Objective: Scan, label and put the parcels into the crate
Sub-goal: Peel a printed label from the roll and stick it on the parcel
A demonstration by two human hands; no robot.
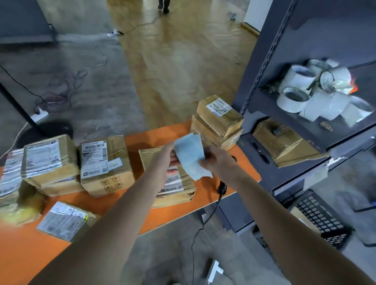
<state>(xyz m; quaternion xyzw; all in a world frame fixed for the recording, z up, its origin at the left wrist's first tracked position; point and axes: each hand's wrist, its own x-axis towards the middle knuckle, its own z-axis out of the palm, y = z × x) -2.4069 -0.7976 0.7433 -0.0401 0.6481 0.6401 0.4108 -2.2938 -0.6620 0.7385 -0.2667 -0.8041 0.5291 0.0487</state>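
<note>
Labelling step, head view. The left hand and the right hand hold a pale blue label between them, each pinching one side edge with curled fingers; the sheet hangs in the air, slightly curled, and touches no box. Directly below it a flat parcel lies on the orange table, with a printed slip already on its top face. Other parcels rest further left, among them an upright box, and a short stack stands at the far right corner of the table. A black scanner sits at the table's right edge, its cable trailing to the floor, with neither hand on it. The black mesh crate stands on the floor to the right, under the shelf rack; one flat item seems to lie inside it.

Judged stage: scanning of this parcel is probably done, labelling is in hand, crating is not yet done. The next move calls for lowering the label flat onto a bare part of the parcel's top, pressing it smooth without creasing, then carrying the parcel right and down into the crate
</note>
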